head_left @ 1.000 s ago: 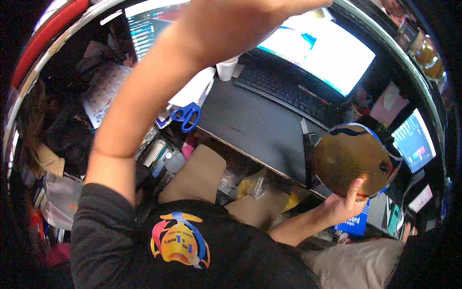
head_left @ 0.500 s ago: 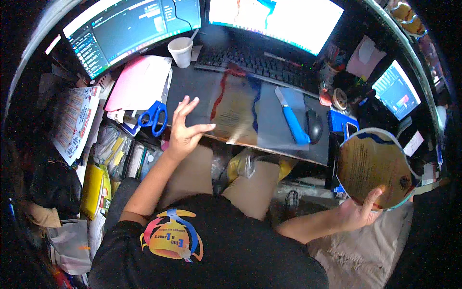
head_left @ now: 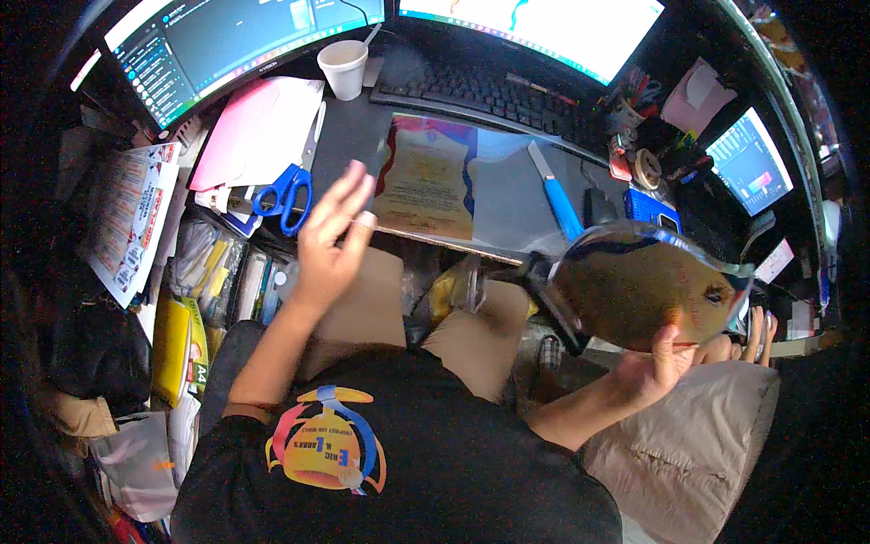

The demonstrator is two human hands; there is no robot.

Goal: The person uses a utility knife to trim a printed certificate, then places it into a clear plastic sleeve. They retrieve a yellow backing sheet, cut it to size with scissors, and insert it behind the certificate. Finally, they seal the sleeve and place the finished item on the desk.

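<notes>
Hiding fingers of right hand point(head_left: 651, 374): plaque point(head_left: 634, 288)

A small, cluttered office, by its look: a dark desk point(head_left: 349, 140) with a keyboard point(head_left: 489, 100) between twelve and one o'clock, a monitor point(head_left: 240, 45) at eleven, a bright screen point(head_left: 553, 29) at one, a tape roll point(head_left: 647, 170) at two, pink papers point(head_left: 258, 136) and blue scissors point(head_left: 297, 192) at ten

Desk point(head_left: 358, 131): dark top.
Far edge: black keyboard point(head_left: 489, 98); white disposable cup point(head_left: 344, 74) left of it.
Near edge: printed transparent sheet point(head_left: 426, 177).
Right end: black mouse point(head_left: 598, 207).
</notes>
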